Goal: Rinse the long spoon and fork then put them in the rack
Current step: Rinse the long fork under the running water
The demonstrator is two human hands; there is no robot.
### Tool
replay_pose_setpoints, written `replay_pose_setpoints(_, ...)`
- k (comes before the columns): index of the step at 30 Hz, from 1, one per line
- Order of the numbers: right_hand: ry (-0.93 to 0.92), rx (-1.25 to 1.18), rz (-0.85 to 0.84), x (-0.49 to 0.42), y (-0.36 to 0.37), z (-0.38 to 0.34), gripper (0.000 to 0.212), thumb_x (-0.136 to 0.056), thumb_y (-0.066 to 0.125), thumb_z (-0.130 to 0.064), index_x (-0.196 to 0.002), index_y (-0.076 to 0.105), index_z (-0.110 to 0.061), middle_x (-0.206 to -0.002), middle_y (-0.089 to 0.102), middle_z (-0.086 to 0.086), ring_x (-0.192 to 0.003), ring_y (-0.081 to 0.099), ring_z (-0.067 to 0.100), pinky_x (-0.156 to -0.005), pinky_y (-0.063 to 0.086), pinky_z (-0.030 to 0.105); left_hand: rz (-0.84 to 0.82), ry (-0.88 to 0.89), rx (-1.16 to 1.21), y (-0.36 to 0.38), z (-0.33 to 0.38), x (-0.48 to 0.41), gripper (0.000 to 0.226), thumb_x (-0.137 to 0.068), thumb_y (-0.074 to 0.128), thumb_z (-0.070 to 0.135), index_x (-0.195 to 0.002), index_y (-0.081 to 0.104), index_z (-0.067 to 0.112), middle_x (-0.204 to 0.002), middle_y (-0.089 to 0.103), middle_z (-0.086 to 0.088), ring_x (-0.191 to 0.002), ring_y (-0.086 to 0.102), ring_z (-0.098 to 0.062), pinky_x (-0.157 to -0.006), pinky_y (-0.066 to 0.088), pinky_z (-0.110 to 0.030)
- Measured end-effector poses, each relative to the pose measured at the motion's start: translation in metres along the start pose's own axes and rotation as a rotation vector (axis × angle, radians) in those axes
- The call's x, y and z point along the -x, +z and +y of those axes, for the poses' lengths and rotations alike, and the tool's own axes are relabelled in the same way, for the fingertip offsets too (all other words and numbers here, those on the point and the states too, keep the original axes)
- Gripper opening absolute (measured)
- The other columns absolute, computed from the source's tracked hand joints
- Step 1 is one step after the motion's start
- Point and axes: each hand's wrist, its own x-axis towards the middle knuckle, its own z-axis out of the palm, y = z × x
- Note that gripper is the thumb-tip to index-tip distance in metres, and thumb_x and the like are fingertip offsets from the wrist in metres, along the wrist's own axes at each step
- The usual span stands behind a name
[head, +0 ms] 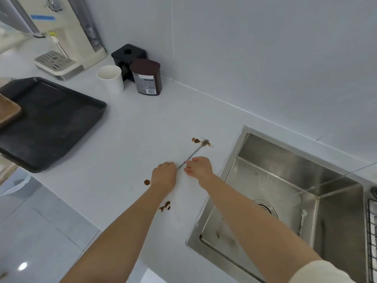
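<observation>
Long utensil (192, 154), soiled head lying on the countertop (142, 129) near the sink (239, 148): we are pinching its handle with the right hand (199, 167), presumably for rinsing, the left hand (164, 174) curled alongside, hold unclear.

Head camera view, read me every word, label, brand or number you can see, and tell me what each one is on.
No text here can be read.
Brown jar: printed label with a barcode, print too small and blurred to read.
Water dispenser: blue strip, no legible writing on it.
</observation>
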Motion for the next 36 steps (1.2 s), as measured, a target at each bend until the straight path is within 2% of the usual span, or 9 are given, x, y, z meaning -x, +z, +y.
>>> replay_pose_setpoints(2, 0.031, -0.040, 0.018, -0.002, 0.003, -0.004, 0.024, -0.085, 0.054, 0.005, -0.063, 0.052, -0.003, -0.077, 0.053, 0.022, -0.064, 0.052, 0.022, -0.086, 0.053, 0.045, -0.012, 0.010, 0.021, 0.001, 0.001, 0.000, 0.027, -0.090, 0.033, -0.002, -0.111, 0.049, 0.000, -0.116, 0.057, -0.018, -0.105, 0.056, -0.031, -0.085, 0.046, -0.034)
replay_pose_setpoints(4, 0.068, -0.124, 0.009, -0.005, 0.003, -0.005, 0.033, -0.086, 0.052, 0.008, -0.058, 0.043, -0.007, -0.065, 0.048, 0.013, -0.059, 0.049, 0.019, -0.099, 0.046, 0.048, -0.013, 0.013, 0.046, 0.001, 0.001, 0.001, 0.027, -0.089, 0.033, -0.004, -0.110, 0.049, 0.000, -0.114, 0.058, -0.018, -0.103, 0.057, -0.031, -0.084, 0.045, -0.033)
replay_pose_setpoints(6, 0.095, -0.176, -0.016, -0.004, 0.001, -0.004, 0.032, -0.088, 0.050, 0.009, -0.061, 0.044, -0.007, -0.064, 0.047, 0.011, -0.057, 0.048, 0.019, -0.098, 0.048, 0.045, -0.004, 0.023, 0.067, -0.001, 0.001, 0.003, 0.027, -0.088, 0.032, -0.006, -0.108, 0.050, 0.000, -0.113, 0.058, -0.019, -0.102, 0.057, -0.031, -0.083, 0.044, -0.033)
replay_pose_setpoints(9, 0.062, -0.187, -0.019, 0.001, -0.006, -0.005, 0.021, -0.089, 0.050, 0.005, -0.072, 0.048, -0.007, -0.069, 0.053, 0.010, -0.058, 0.053, 0.017, -0.070, 0.056, 0.030, 0.012, 0.065, 0.092, -0.006, 0.002, 0.006, 0.024, -0.089, 0.033, -0.005, -0.099, 0.049, 0.009, -0.106, 0.060, -0.016, -0.096, 0.057, -0.030, -0.078, 0.042, -0.032)
replay_pose_setpoints(12, -0.009, -0.198, 0.017, 0.007, -0.017, -0.011, 0.011, -0.090, 0.052, -0.001, -0.085, 0.046, -0.009, -0.069, 0.055, 0.007, -0.056, 0.055, 0.015, -0.056, 0.051, 0.023, 0.069, 0.109, 0.129, -0.013, 0.010, 0.009, 0.020, -0.091, 0.034, -0.003, -0.087, 0.039, 0.016, -0.071, 0.046, 0.000, -0.080, 0.047, -0.023, -0.068, 0.034, -0.027)
replay_pose_setpoints(19, -0.202, -0.210, 0.093, 0.031, -0.081, -0.025, 0.017, -0.091, 0.050, 0.001, -0.079, 0.046, -0.010, -0.062, 0.054, 0.009, -0.038, 0.059, 0.007, -0.048, 0.052, 0.019, 0.100, 0.238, 0.495, -0.034, 0.067, 0.020, 0.017, -0.091, 0.048, 0.007, -0.096, 0.062, 0.000, -0.092, 0.066, -0.011, -0.075, 0.050, -0.015, -0.061, 0.035, -0.018)
replay_pose_setpoints(26, -0.275, -0.224, 0.248, 0.065, -0.183, -0.008, 0.008, -0.091, 0.052, 0.001, -0.088, 0.050, -0.006, -0.067, 0.055, 0.007, -0.039, 0.059, 0.005, -0.047, 0.055, 0.017, -0.064, 0.438, 0.688, -0.034, 0.158, 0.030, 0.014, -0.085, 0.060, 0.010, -0.093, 0.070, 0.003, -0.077, 0.061, 0.000, -0.064, 0.053, -0.005, -0.057, 0.036, -0.002)
replay_pose_setpoints(32, -0.247, -0.282, 0.350, 0.092, -0.253, 0.021, 0.008, -0.089, 0.054, 0.002, -0.089, 0.052, -0.006, -0.069, 0.057, 0.007, -0.039, 0.060, 0.001, -0.049, 0.055, 0.016, -0.266, 0.579, 0.691, -0.014, 0.229, 0.045, 0.007, -0.083, 0.062, 0.007, -0.081, 0.069, 0.005, -0.060, 0.058, 0.004, -0.051, 0.053, -0.006, -0.054, 0.047, -0.017)
replay_pose_setpoints(36, -0.214, -0.363, 0.399, 0.099, -0.289, 0.030, 0.027, -0.086, 0.059, 0.002, -0.112, 0.052, -0.005, -0.075, 0.061, 0.006, -0.057, 0.062, 0.013, -0.056, 0.056, 0.019, -0.289, 0.599, 0.685, -0.002, 0.259, 0.051, 0.031, -0.082, 0.062, 0.004, -0.060, 0.057, 0.025, -0.057, 0.058, -0.001, -0.045, 0.054, -0.006, -0.057, 0.053, -0.027)
